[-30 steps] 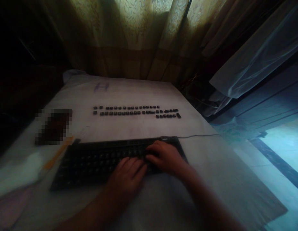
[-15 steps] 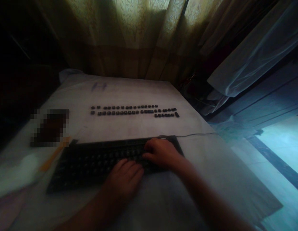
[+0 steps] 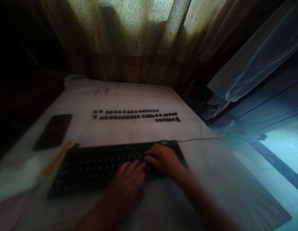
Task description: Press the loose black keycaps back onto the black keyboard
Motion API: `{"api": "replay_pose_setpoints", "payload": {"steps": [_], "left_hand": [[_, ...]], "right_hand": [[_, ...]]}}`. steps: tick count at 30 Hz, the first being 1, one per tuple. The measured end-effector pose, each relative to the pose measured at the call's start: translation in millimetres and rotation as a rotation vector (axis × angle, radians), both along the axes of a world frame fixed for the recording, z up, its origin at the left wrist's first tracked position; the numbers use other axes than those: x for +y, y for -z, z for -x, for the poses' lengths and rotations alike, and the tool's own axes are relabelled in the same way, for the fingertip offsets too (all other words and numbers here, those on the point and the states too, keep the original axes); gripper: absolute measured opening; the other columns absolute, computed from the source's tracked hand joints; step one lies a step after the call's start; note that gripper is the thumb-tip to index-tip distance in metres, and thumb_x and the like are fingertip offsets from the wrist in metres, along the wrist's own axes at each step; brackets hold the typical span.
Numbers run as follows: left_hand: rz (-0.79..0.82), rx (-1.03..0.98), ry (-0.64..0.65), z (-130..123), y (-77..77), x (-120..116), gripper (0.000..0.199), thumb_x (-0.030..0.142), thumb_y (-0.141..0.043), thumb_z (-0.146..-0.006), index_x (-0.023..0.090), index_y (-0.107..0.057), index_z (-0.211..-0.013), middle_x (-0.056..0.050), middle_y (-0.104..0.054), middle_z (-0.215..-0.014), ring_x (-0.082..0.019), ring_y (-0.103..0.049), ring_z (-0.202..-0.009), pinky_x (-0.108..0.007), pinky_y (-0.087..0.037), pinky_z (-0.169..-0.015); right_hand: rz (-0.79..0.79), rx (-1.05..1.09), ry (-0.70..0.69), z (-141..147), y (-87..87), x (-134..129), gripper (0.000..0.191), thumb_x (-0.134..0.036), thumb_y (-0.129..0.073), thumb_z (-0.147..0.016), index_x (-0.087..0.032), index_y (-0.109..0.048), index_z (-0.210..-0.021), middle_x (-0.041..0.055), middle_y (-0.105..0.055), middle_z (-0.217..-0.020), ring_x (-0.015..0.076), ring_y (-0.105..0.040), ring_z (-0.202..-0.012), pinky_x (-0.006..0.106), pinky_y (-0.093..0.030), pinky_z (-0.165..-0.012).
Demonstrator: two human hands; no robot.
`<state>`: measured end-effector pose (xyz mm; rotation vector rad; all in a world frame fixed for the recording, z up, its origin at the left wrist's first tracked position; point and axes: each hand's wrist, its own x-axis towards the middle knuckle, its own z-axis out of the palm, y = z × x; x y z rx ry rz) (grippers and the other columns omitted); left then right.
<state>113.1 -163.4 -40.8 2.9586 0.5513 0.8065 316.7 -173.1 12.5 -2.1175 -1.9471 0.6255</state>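
Observation:
A black keyboard (image 3: 88, 168) lies across the near part of the cloth-covered table (image 3: 129, 130). My left hand (image 3: 129, 179) rests on the keyboard's lower middle, fingers stretched out and lying flat. On its right half, my right hand (image 3: 162, 159) has thumb and fingers drawn together close to the keys. Whatever is between those fingertips is too dark and small to make out. Beyond the keyboard, several loose black keycaps (image 3: 120, 117) are set out in rows. The keyboard's cable (image 3: 194, 140) runs off to the right.
A dark phone (image 3: 53, 131) lies at the left. Nearer are an orange flat strip (image 3: 56, 158), a small black piece (image 3: 76, 145) and a blurred white item (image 3: 19, 178). A patterned curtain (image 3: 136, 29) hangs behind the table; pale cloth (image 3: 250, 64) hangs at the right.
The whole view has shifted slightly, so things sit lower in the picture. My left hand's fingers have moved a little closer to my right fingertips. The keycap rows look unchanged.

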Motion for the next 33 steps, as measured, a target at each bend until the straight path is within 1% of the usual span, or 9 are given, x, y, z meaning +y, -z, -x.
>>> {"api": "replay_pose_setpoints", "payload": {"steps": [3, 6, 10, 14, 17, 22, 28, 33], "left_hand": [[-0.015, 0.009, 0.003, 1, 1.7, 1, 0.027, 0.019, -0.044, -0.097, 0.014, -0.062, -0.117, -0.010, -0.067, -0.129, -0.026, -0.059, -0.121, -0.044, -0.043, -0.103], [-0.006, 0.020, -0.002, -1, 5.8, 1, 0.031, 0.019, -0.044, -0.096, 0.014, -0.061, -0.122, -0.009, -0.067, -0.130, -0.025, -0.058, -0.122, -0.044, -0.042, -0.104], [-0.017, -0.060, -0.025, -2, 10.4, 2, 0.036, 0.021, -0.041, -0.097, 0.015, -0.058, -0.129, -0.008, -0.068, -0.128, -0.025, -0.058, -0.120, -0.044, -0.042, -0.103], [0.022, 0.063, 0.015, 1, 4.5, 3, 0.038, 0.021, -0.044, -0.098, 0.015, -0.057, -0.133, -0.008, -0.065, -0.134, -0.025, -0.057, -0.123, -0.044, -0.042, -0.103], [0.039, 0.077, 0.017, 3, 0.2, 3, 0.038, 0.023, -0.045, -0.098, 0.015, -0.056, -0.134, -0.009, -0.065, -0.134, -0.026, -0.057, -0.123, -0.044, -0.042, -0.104], [0.072, 0.096, 0.012, 3, 3.0, 3, 0.038, 0.027, -0.047, -0.099, 0.016, -0.055, -0.135, -0.008, -0.063, -0.137, -0.027, -0.056, -0.125, -0.045, -0.040, -0.106], [0.099, 0.108, 0.032, 3, 1.9, 3, 0.042, 0.029, -0.050, -0.099, 0.016, -0.052, -0.138, -0.010, -0.062, -0.137, -0.027, -0.055, -0.126, -0.046, -0.040, -0.107], [0.085, 0.096, 0.024, 0, -0.5, 4, 0.041, 0.029, -0.051, -0.098, 0.014, -0.053, -0.137, -0.010, -0.064, -0.133, -0.027, -0.057, -0.122, -0.047, -0.041, -0.105]], "right_hand": [[-0.032, 0.025, 0.011, 1, 2.0, -2, 0.015, -0.026, -0.065, -0.091, -0.023, -0.079, -0.097, 0.0051, -0.072, -0.100, 0.0187, -0.068, -0.088, 0.029, -0.047, -0.079], [-0.025, 0.018, 0.018, 2, -0.5, 0, 0.013, -0.028, -0.067, -0.089, -0.022, -0.079, -0.094, 0.0053, -0.073, -0.097, 0.0194, -0.068, -0.087, 0.029, -0.047, -0.078], [0.007, 0.002, 0.014, 1, -4.5, 4, 0.013, -0.028, -0.069, -0.088, -0.021, -0.079, -0.092, 0.0061, -0.074, -0.096, 0.0201, -0.068, -0.085, 0.030, -0.048, -0.078], [0.048, 0.011, 0.031, 0, -6.6, 6, 0.013, -0.027, -0.069, -0.087, -0.021, -0.079, -0.093, 0.0063, -0.076, -0.096, 0.0210, -0.069, -0.086, 0.031, -0.048, -0.078], [0.076, 0.035, 0.034, -1, -7.6, 10, 0.013, -0.025, -0.068, -0.086, -0.022, -0.079, -0.092, 0.0051, -0.077, -0.094, 0.0209, -0.069, -0.086, 0.031, -0.048, -0.078], [0.086, 0.057, 0.037, -1, -6.7, 15, 0.012, -0.024, -0.069, -0.083, -0.023, -0.079, -0.089, 0.0045, -0.077, -0.090, 0.0211, -0.069, -0.084, 0.031, -0.048, -0.076], [0.026, 0.092, 0.082, -1, -0.6, 9, 0.009, -0.021, -0.070, -0.083, -0.022, -0.078, -0.088, 0.0052, -0.076, -0.094, 0.0198, -0.068, -0.087, 0.031, -0.048, -0.081], [-0.027, 0.130, 0.107, 0, 6.5, 5, 0.005, -0.020, -0.071, -0.083, -0.021, -0.076, -0.085, 0.0041, -0.074, -0.090, 0.0187, -0.067, -0.083, 0.031, -0.049, -0.079]]}}
